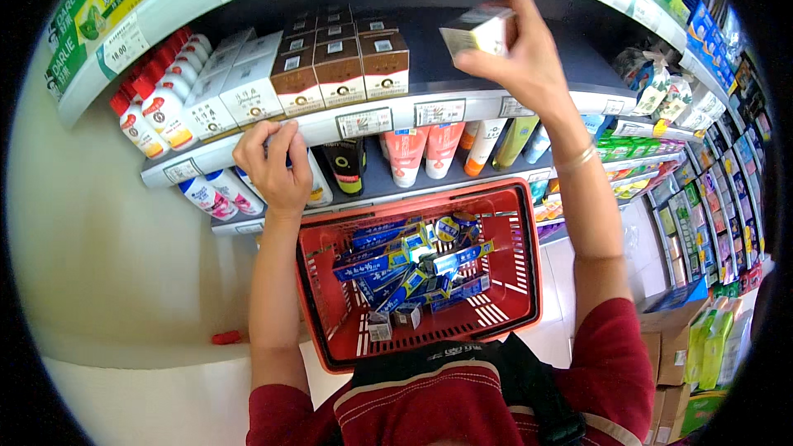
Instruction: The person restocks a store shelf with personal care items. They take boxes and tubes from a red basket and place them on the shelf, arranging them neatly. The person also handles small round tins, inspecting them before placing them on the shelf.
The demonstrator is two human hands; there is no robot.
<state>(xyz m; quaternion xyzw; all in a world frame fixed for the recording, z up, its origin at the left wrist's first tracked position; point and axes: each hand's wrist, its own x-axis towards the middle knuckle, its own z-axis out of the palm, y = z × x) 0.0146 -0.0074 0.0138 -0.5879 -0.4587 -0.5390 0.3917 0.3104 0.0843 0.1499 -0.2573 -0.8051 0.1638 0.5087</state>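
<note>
My right hand [529, 54] is raised over the dark upper shelf [429, 62], closed around a small box [481, 31] with pale and dark sides, slightly blurred. Left of it on that shelf stand rows of brown-and-white boxes [339, 74], then white boxes [248, 87]. At the shelf's front edge [318, 125] is my left hand [279, 169], its bent fingers gripping the rail. Below and between my arms, a red shopping basket [533, 281] holds many blue-and-yellow oblong boxes [372, 268] and a few small pale boxes [406, 316].
Red-capped white bottles [169, 107] fill the upper shelf's left end. On the lower shelf stand pink-and-white tubes [405, 157], a black tube [345, 169] and other bottles. Cardboard boxes [673, 347] are stacked at the lower right. A red object [225, 337] lies at the lower left.
</note>
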